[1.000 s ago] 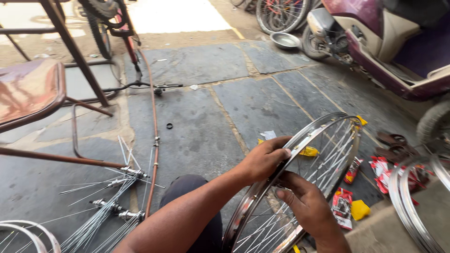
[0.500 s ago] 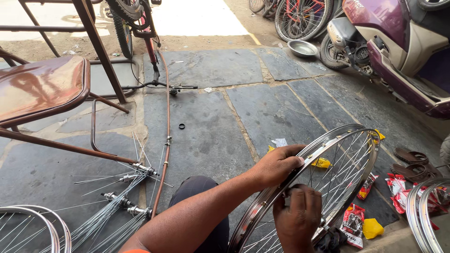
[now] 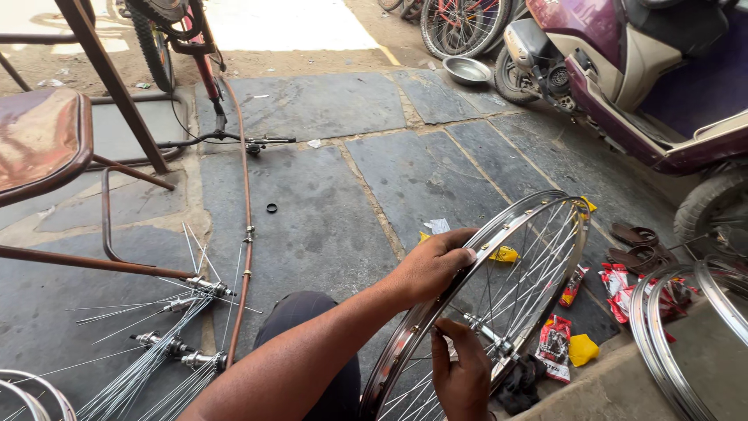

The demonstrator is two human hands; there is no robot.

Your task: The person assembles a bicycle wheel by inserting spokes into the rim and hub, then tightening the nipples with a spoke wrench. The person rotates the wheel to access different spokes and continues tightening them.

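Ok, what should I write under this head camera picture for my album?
Left hand grips a shiny bicycle wheel rim while the right hand works among its spokes.

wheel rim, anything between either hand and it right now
Nothing visible. The left hand already grips the wheel rim at its edge, and the right hand is in among the spokes, with no gap showing.

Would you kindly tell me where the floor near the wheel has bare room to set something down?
Bare stone slabs lie between the brown tube and the wheel rim, beyond the left hand. It is crowded right of the rim, with red packets, and left, with spoked hubs.
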